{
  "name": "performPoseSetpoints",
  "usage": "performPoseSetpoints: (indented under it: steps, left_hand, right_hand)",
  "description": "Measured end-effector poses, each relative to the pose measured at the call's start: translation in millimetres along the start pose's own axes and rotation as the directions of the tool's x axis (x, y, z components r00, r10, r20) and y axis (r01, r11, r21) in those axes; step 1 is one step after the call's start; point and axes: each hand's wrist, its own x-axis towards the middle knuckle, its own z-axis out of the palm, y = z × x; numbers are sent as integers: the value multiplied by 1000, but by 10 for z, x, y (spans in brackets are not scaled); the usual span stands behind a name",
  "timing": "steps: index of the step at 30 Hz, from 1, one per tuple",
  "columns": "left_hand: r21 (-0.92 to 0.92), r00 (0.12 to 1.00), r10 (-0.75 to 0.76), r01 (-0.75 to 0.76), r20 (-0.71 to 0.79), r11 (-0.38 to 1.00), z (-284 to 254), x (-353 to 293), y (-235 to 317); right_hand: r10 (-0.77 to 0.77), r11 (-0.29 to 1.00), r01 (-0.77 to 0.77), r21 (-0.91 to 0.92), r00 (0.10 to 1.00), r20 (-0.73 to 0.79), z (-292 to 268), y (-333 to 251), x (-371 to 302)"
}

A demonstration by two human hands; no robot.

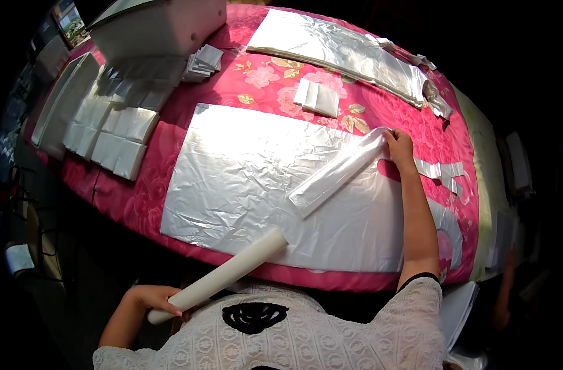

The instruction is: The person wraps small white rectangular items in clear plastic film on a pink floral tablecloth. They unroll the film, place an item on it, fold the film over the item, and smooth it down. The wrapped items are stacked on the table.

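Note:
My left hand is closed round the lower end of a long white tube, which slants up to the right in front of my body. With my right arm stretched out, my right hand pinches one corner of a narrow folded strip of clear plastic film. This strip lies slantwise over, or just above, a large flat stack of silvery-white plastic bags; whether it touches them I cannot tell. Handle-shaped cutouts show at the stack's right end.
Small folded packets stand in rows at the left, beside a white box. More packets lie mid-table. Another bag stack is at the back. Film scraps lie right on the pink flowered cloth.

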Motion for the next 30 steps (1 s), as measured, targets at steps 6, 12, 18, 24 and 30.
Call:
performPoseSetpoints:
  steps: [6,12,18,24,30]
  left_hand:
    - [666,965,149,35,-218,745,267,148,1189]
    - [974,788,580,220,-205,46,461,707,2119]
    - [805,524,652,-121,548,-580,343,1218,1857]
    - [908,726,583,-140,365,-394,432,1365,1580]
    - [922,731,609,-68,306,-382,542,1425,1404]
  right_hand:
    - [-40,979,-5,202,975,218,422,-356,-114]
    - [-212,959,118,256,900,380,909,-787,-303]
    - [-120,979,12,205,845,522,1019,-1036,-273]
    - [-1,976,-133,173,788,615,1017,-1022,-115]
    - [-276,960,274,52,902,333,940,-1339,-704]
